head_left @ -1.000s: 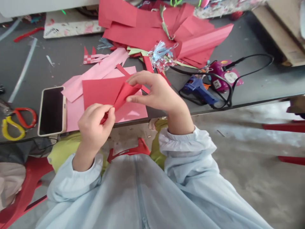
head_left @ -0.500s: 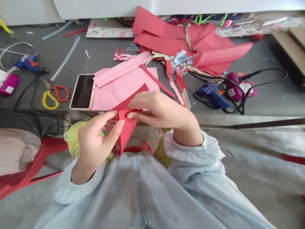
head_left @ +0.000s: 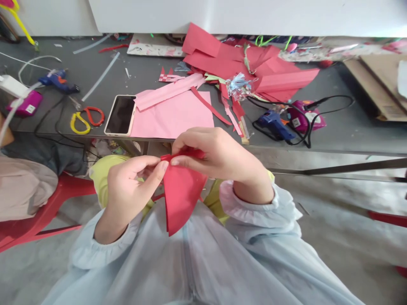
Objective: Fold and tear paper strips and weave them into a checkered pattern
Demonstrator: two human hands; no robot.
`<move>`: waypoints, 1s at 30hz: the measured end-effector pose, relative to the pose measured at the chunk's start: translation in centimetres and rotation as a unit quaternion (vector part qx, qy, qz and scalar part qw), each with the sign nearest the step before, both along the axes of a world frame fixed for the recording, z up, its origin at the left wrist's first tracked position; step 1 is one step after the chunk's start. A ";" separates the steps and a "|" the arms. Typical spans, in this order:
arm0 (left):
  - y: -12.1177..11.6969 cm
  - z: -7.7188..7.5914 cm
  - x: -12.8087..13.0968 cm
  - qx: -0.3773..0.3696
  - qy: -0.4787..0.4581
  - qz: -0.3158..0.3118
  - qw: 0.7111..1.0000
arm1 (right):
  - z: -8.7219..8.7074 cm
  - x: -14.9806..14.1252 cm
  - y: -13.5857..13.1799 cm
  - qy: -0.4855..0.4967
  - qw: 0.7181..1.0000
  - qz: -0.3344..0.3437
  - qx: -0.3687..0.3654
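The held paper (head_left: 184, 195) is red, the phone (head_left: 121, 115) black with a pale rim.

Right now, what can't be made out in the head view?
All in the head view:
- Folded red paper: upper part, covered by the right hand.
- Left hand: some fingertips, behind thumb and paper.
- Cardboard: far end, cut off by right edge.
- Red sheets: number, hidden by overlap.

Red paper (head_left: 184, 192) lowered, now hanging down
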State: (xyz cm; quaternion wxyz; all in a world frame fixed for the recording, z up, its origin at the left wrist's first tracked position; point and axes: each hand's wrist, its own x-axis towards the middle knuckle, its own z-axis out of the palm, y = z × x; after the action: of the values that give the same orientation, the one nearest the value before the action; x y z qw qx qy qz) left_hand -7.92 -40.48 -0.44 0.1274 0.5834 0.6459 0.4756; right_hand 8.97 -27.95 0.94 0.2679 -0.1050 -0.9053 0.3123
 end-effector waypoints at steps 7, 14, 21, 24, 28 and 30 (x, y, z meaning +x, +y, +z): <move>-0.5 -0.4 0.5 -0.028 -0.055 -0.028 0.998 | -0.5 0.5 -1.4 0.068 0.992 -0.037 -0.104; -1.0 -0.9 0.8 -0.043 -0.040 -0.027 0.998 | -0.5 0.9 -2.0 0.041 0.982 -0.052 -0.179; -1.0 -1.5 0.8 -0.076 -0.103 -0.035 0.991 | -0.2 0.6 -2.2 -0.014 0.986 -0.074 -0.147; -0.8 -1.6 0.9 -0.101 -0.137 -0.026 0.985 | -0.5 0.4 -2.2 -0.028 0.988 -0.083 -0.124; -0.5 -2.3 1.0 -0.130 -0.225 -0.015 0.966 | -1.1 0.1 -2.3 -0.046 0.989 -0.092 -0.106; -0.3 -3.0 0.9 -0.133 -0.282 -0.023 0.950 | -1.3 0.1 -2.3 -0.048 0.989 -0.097 -0.105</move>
State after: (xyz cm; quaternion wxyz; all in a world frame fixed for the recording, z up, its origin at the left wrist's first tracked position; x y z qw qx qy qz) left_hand -6.98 -40.83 -3.42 0.3918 0.4182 0.6270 0.5276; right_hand 9.05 -30.25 -0.40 0.2410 -0.2347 -0.8649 0.3726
